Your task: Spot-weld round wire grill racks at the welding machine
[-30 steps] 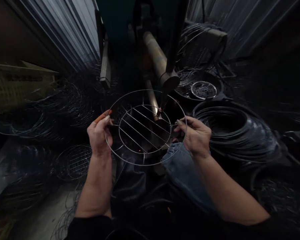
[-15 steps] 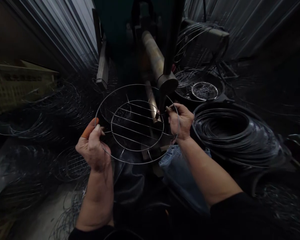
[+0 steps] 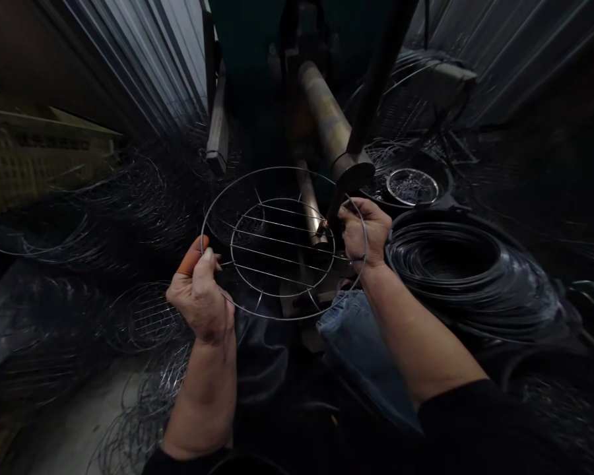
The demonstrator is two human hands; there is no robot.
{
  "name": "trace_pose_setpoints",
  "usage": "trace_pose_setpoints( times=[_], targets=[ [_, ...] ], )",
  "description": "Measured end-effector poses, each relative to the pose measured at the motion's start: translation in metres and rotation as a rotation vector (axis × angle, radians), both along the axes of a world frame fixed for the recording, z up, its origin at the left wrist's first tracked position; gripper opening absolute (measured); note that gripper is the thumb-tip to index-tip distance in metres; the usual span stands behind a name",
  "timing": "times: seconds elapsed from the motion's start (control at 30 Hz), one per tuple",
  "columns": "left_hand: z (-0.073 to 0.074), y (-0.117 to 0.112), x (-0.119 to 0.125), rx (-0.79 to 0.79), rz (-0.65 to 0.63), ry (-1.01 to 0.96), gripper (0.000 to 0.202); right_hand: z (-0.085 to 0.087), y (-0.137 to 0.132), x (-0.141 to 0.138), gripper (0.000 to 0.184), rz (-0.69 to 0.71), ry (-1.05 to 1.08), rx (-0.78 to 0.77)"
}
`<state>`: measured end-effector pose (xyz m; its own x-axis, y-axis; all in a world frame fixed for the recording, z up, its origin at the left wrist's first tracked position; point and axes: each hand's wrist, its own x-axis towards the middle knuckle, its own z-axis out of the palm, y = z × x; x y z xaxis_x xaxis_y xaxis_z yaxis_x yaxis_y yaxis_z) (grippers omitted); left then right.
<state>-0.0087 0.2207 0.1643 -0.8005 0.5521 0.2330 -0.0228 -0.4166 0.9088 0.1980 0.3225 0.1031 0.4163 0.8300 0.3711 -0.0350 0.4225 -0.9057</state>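
A round wire rack (image 3: 277,247), an outer ring around an inner ring with several straight cross wires, hangs in front of me. My left hand (image 3: 200,297) is closed on the outer ring at its lower left, an orange cot on one finger. My right hand (image 3: 363,231) pinches the rack's right side where the rings meet. Right above that spot sits the tip of a dark machine arm (image 3: 349,175), with a brass-coloured cylinder (image 3: 327,122) behind it.
A large black wire coil (image 3: 470,270) lies to the right, a basin with a small ring of wire pieces (image 3: 412,186) behind it. Finished racks (image 3: 146,316) and loose wire rings pile up at the left. Corrugated metal walls stand behind. My jeans knee (image 3: 356,336) is below the rack.
The rack has been turned and shifted left. My right hand climbed from the rack's lower right to its upper right under the machine tip; my left hand dropped lower on the outer ring.
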Motion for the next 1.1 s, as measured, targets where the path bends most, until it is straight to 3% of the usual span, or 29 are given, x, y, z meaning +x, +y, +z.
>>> trace_pose_setpoints(
  times=[0.27,0.5,0.67,0.8,0.9,1.0,1.1],
  targets=[
    [-0.004,-0.010,0.003,-0.042,-0.008,-0.081,0.015,-0.001,0.005,0.002,0.017,0.019,-0.010,0.002],
    [-0.008,-0.024,0.001,-0.070,-0.077,-0.066,0.020,0.014,0.004,0.005,0.019,0.075,0.023,-0.113],
    [-0.014,-0.012,-0.027,-0.058,-0.123,-0.085,0.024,0.023,-0.035,0.026,0.029,0.215,0.178,-0.228],
    [-0.014,0.014,-0.046,-0.096,-0.274,-0.126,0.033,0.028,-0.082,0.034,0.030,0.309,0.239,-0.222],
    [-0.011,0.027,-0.046,-0.115,-0.335,-0.103,0.033,0.030,-0.099,0.030,0.023,0.256,0.175,-0.199],
    [-0.010,0.028,-0.040,-0.138,-0.391,-0.074,0.028,0.028,-0.100,0.025,0.017,0.141,0.119,-0.163],
    [-0.011,0.020,-0.037,-0.133,-0.335,-0.030,0.021,0.023,-0.095,0.024,0.016,0.095,0.071,-0.112]
  ],
)
